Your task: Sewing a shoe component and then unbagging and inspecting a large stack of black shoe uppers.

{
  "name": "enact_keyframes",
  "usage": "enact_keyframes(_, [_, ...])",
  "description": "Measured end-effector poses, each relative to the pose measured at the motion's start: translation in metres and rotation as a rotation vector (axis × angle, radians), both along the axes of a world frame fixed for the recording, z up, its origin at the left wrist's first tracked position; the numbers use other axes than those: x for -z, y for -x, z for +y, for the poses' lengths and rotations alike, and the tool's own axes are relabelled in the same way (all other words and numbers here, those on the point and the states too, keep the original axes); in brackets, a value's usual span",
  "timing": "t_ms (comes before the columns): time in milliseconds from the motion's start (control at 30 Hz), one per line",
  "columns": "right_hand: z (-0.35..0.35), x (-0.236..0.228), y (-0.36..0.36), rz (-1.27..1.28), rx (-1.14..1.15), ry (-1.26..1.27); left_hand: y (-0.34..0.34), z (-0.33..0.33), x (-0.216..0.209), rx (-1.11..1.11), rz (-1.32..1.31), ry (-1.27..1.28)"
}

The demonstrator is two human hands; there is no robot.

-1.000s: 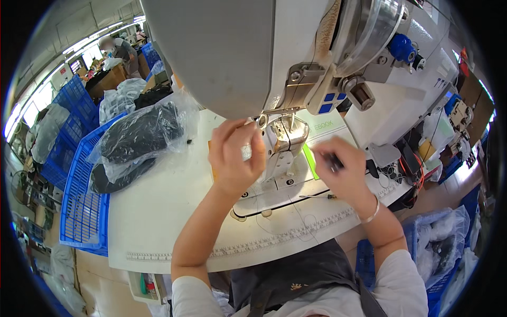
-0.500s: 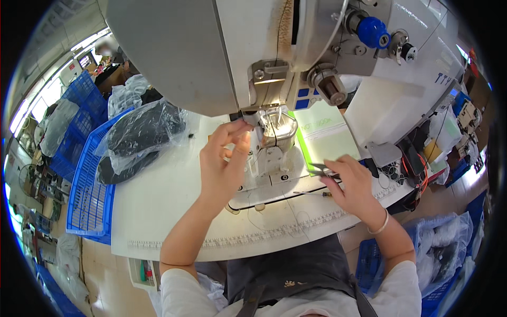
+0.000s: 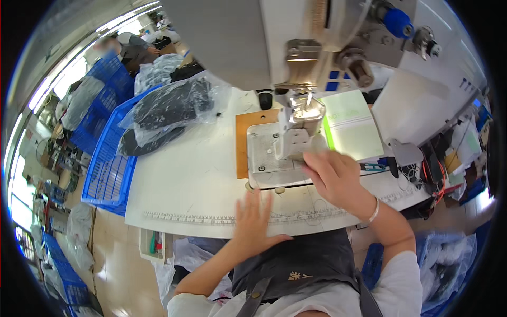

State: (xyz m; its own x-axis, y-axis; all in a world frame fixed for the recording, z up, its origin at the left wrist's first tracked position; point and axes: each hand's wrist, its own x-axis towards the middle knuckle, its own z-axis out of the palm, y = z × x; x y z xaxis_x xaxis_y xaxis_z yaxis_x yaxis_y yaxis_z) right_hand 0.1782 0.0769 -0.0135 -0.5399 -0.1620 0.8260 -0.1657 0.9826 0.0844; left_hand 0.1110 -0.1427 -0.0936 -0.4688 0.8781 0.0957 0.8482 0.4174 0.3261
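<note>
In front of me stands a post-bed sewing machine, its post (image 3: 296,138) rising from a metal base plate (image 3: 262,145) set in the white table (image 3: 185,182). My right hand (image 3: 338,177) is at the lower right of the post, fingers curled together against a small rounded metal piece (image 3: 318,142). Whether the fingertips grip that piece is hidden by the hand and by blur. My left hand (image 3: 253,224) is over the table's front edge and printed ruler strip (image 3: 211,218), fingers spread, holding nothing. The lit presser foot area (image 3: 308,103) is above the post.
A blue basket (image 3: 108,177) with plastic-wrapped black pieces (image 3: 174,105) stands on the left. Right of the post lies a pale notebook (image 3: 355,124) with a green edge. Beyond it are a slim teal tool (image 3: 372,167) and tangled wires (image 3: 412,177). A person (image 3: 132,50) sits far left.
My left hand has come down from beside the needle area to the table's front edge, its fingers now spread. My right hand has moved toward the post; the dark snips are no longer seen in it.
</note>
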Motion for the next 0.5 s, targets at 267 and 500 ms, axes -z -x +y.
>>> enact_keyframes(267, [0.034,0.066,-0.124,-0.43,0.155,0.398,-0.071,0.065,0.044,0.327,0.2,-0.269])
enact_keyframes(500, [0.059,0.075,-0.157,-0.448,0.298,0.446,-0.067,0.046,0.046,0.504,0.285,-0.636])
